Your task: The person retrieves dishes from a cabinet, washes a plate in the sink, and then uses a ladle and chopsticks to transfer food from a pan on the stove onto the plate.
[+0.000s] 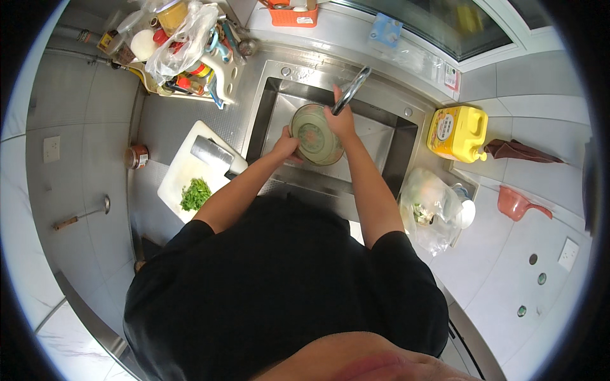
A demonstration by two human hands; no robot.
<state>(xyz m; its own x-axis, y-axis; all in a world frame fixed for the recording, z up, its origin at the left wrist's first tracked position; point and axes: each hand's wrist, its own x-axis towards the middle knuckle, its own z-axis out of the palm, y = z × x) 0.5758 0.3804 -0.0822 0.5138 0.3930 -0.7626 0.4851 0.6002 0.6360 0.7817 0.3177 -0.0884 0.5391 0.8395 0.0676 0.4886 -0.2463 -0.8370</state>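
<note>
Above the steel sink (pixel 290 102), a round glass bowl (pixel 317 135) is held from its left side by my left hand (pixel 287 146). My right hand (pixel 341 119) is at the bowl's upper right edge, beneath the chrome faucet (pixel 352 90); the faucet partly hides it, so its grip on the bowl cannot be told. Left of the sink lies a white cutting board (pixel 174 176) bearing a cleaver (pixel 212 153) and a pile of chopped greens (pixel 195 194).
A rack (pixel 224 81) of jars and bottles stands upper left, a glass jar (pixel 136 157) below it. Right of the sink are a yellow jug (pixel 457 133) and a plastic bag (pixel 429 205) with scraps. An orange basket (pixel 294 18) stands on the back ledge.
</note>
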